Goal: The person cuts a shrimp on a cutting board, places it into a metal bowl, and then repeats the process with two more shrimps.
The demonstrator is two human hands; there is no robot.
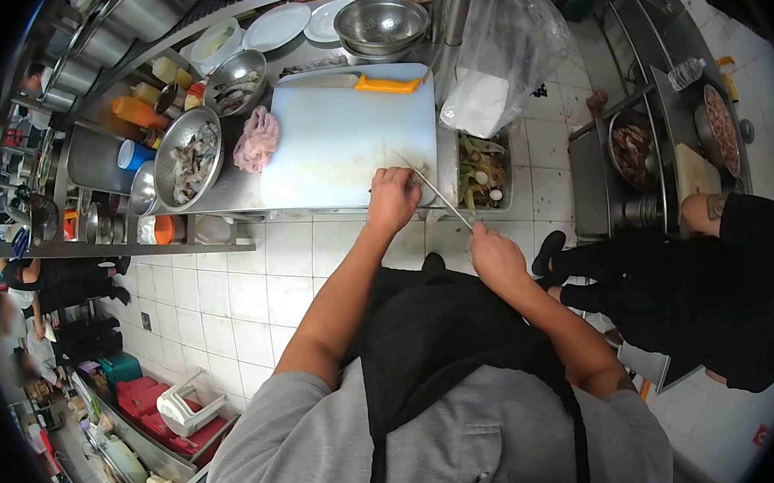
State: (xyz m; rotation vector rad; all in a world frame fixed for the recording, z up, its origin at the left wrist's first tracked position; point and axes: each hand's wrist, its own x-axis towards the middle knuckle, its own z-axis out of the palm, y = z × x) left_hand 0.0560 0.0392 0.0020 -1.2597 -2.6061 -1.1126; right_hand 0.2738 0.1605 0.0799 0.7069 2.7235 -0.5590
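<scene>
My right hand [496, 256] is closed around the handle of a knife [445, 199]. Its thin blade shows almost edge-on and slants up and left over the near right corner of the white cutting board [349, 140]. Close to the blade, my left hand [394, 195] rests at the board's near edge with its fingers curled together. Whatever they hold is hidden beneath them. Small dark scraps lie beside the blade. A second knife with a yellow handle [389, 85] lies along the board's far side. To the left are a pink cloth [257, 140] and a metal bowl of shrimp [191, 158].
Another metal bowl with shrimp [236, 83] stands farther back, near white plates [277, 26] and a colander [381, 24]. Right of the board are a scrap bin [484, 174] and a hanging plastic bag [498, 61]. A person in black [716, 282] stands at the right.
</scene>
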